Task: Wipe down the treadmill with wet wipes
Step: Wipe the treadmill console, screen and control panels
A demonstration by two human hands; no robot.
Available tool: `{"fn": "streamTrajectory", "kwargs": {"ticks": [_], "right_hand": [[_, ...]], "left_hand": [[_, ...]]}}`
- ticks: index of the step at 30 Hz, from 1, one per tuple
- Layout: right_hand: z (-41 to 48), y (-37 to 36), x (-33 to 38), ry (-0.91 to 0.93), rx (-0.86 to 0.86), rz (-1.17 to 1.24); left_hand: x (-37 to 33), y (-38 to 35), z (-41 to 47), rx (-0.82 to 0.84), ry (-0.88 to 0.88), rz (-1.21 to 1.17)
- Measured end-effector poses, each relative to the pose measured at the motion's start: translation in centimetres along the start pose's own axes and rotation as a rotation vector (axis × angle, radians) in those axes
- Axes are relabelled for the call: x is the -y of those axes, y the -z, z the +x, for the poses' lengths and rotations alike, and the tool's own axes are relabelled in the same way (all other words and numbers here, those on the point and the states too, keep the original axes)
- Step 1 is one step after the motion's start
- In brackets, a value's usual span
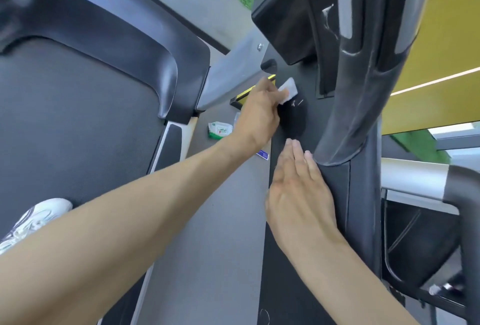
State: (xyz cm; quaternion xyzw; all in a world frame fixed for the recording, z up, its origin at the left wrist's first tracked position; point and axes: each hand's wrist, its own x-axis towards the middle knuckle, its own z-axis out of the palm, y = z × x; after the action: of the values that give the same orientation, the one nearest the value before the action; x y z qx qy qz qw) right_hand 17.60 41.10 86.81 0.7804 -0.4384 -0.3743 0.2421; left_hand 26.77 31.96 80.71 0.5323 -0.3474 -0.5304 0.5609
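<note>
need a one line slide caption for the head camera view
Left hand presses a white wipe to the treadmill's dark side panel; right hand lies flat against its upright post.

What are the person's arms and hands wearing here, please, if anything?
Nothing shows on them. Both forearms are bare with no sleeves in view, and the left hand and right hand have no gloves, rings, watch or wristband visible.

Grey floor strip (218, 221) between treadmill belt deck (78, 122) and black upright base, green-and-white wet wipes pack (220, 130) lying flat near its far end, small blue-and-white label (262, 155) just beside the black base edge
</note>
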Motion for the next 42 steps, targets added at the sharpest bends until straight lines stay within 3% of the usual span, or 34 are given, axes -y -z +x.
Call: {"fn": "streamTrajectory", "kwargs": {"ticks": [3, 6, 8, 9, 10, 12, 14, 17, 22, 26, 32, 37, 42], "right_hand": [[0.5, 0.0, 0.2, -0.007, 0.014, 0.123], [1.0, 0.6, 0.3, 0.013, 0.009, 0.051], [1.2, 0.5, 0.1, -0.042, -0.021, 0.108], [1.3, 0.0, 0.0, -0.045, -0.048, 0.125], [1.0, -0.5, 0.0, -0.031, -0.065, 0.111], [1.0, -1.2, 0.1, -0.032, -0.101, 0.151], [1.0, -1.3, 0.0, -0.014, -0.138, 0.203], [1.0, -1.6, -0.3, -0.015, -0.141, 0.213], [1.0, -2.3, -0.3, -0.007, -0.206, 0.237], [1.0, -2.0, -0.5, -0.018, -0.182, 0.217], [0.9, -2.7, -0.6, -0.015, -0.270, 0.245], [1.0, -2.4, -0.6, -0.011, -0.293, 0.250], [1.0, -2.9, -0.4, -0.027, -0.323, 0.258]], "left_hand": [[1.0, -0.5, -2.6, 0.017, -0.258, 0.168], [1.9, -1.2, -1.6, -0.074, -0.283, 0.119], [1.5, -1.0, -0.3, -0.013, -0.173, -0.015], [1.4, -1.0, 0.0, -0.013, -0.174, 0.055], [1.4, -1.1, -0.6, 0.006, -0.260, 0.192], [1.8, -1.6, -2.1, 0.000, -0.395, 0.228], [2.3, -1.3, -2.3, 0.044, -0.364, 0.188], [3.2, -1.1, -0.2, -0.046, -0.213, 0.189], [1.9, -1.4, -3.1, 0.094, -0.405, 0.303], [2.4, -1.6, 1.5, 0.021, -0.186, 0.194], [3.7, -1.9, -2.9, 0.168, -0.404, 0.221], [2.7, -2.1, 2.4, 0.215, -0.306, 0.252], [5.3, -2.5, 0.7, 0.329, -0.498, 0.311]]}}
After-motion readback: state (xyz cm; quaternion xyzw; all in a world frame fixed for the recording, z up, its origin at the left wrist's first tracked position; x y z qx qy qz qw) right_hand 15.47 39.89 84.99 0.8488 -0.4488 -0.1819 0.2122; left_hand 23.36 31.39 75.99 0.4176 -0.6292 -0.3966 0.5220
